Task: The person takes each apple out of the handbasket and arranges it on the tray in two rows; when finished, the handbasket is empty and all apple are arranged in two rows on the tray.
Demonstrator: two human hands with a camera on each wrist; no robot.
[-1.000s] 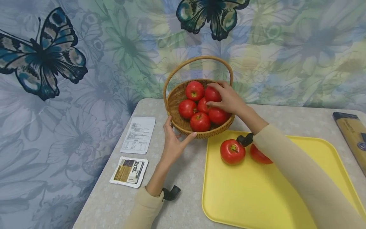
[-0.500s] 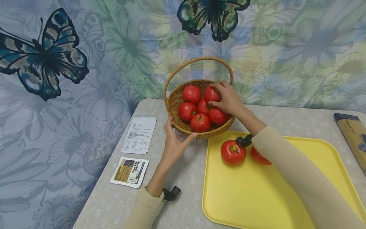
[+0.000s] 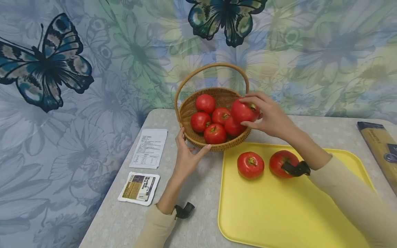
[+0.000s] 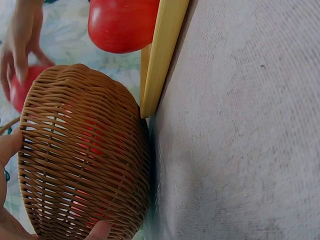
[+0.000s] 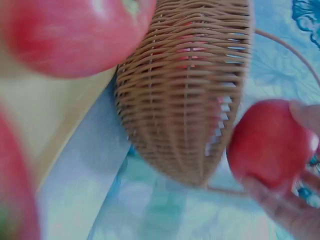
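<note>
My right hand (image 3: 268,113) holds a red apple (image 3: 243,109) between thumb and fingers, over the right rim of the wicker basket (image 3: 231,146). In the right wrist view the held apple (image 5: 272,142) sits outside the woven wall, close to the rim. Several more red apples (image 3: 215,133) lie inside the basket, which has an arched handle (image 3: 214,65). My left hand (image 3: 187,155) grips the basket's left front, its thumb along the front rim. Two apples (image 3: 250,165) rest on the yellow tray (image 3: 263,213), the right one (image 3: 280,162) partly covered by the black wrist strap.
To the left lie a white printed packet (image 3: 149,148) and a smaller packet with a brown and white label (image 3: 139,188). A long brown package (image 3: 379,148) is at the table's right edge. Behind the grey table (image 3: 198,193) hangs a butterfly-patterned cloth (image 3: 139,62).
My right hand has lifted an apple from the basket's right side and moved it right, toward the rim. The apple at the back left has turned slightly. My left hand stays on the basket.
</note>
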